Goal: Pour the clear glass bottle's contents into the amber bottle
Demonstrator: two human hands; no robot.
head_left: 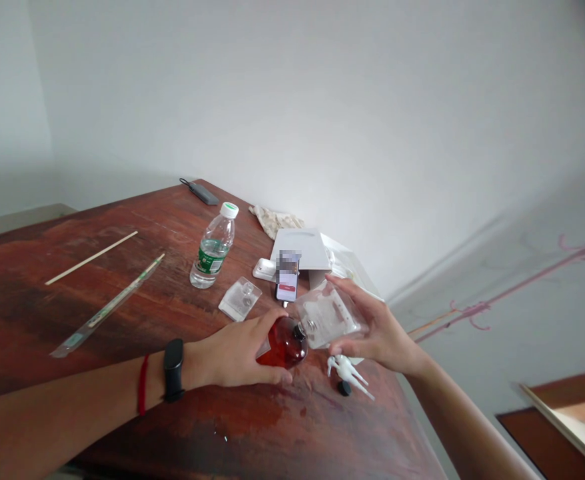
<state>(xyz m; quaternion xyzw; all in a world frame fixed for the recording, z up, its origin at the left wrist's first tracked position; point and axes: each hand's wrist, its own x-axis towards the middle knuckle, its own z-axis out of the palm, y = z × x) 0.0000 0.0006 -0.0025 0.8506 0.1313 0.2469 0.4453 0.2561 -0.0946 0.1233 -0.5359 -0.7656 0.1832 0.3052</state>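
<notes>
Left grip (245, 348) clutched the red bottle (283, 345), right grip (383, 328) the clear plastic bottle (331, 320). Lining up their necks (300, 331) squarely seemed key tbh.

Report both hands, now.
Left hand: closed around the red bottle.
Right hand: closed around the clear plastic bottle, its neck at the red bottle's mouth.

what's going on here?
A person holds a red bottle in the left hand and a clear container in the right hand, their necks brought together above the table. Whether liquid is flowing can't be made out. White plastic parts and a black cap lie near the right hand. A capped water bottle stands farther back.
</notes>
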